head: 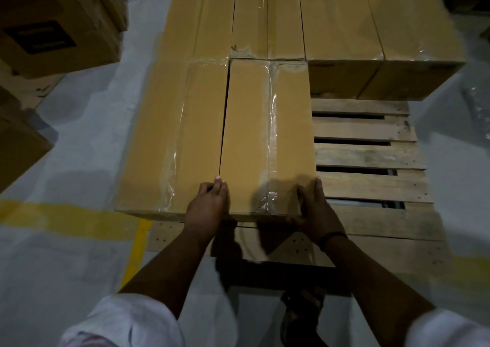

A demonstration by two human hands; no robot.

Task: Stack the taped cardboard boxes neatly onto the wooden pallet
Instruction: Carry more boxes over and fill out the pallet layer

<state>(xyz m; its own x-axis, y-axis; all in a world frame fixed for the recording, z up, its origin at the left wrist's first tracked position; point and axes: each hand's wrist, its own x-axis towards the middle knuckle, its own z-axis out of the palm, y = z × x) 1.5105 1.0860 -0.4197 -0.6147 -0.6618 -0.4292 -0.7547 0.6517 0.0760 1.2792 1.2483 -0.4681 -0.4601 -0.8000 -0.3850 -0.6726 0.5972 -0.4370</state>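
White sleeves (124,322) frame the bottom edge, above a grey floor (87,123) crossed by a yellow line (66,216), with loose cartons (53,28) at upper left. On the wooden pallet (371,158), bare slats show at centre right and taped boxes (342,15) fill the top. Centre frame, the middle box (246,134) sits on the pallet, touching its left neighbour (164,139). The left hand (208,208) and right hand (316,211) clasp its near corners, fingers curled.
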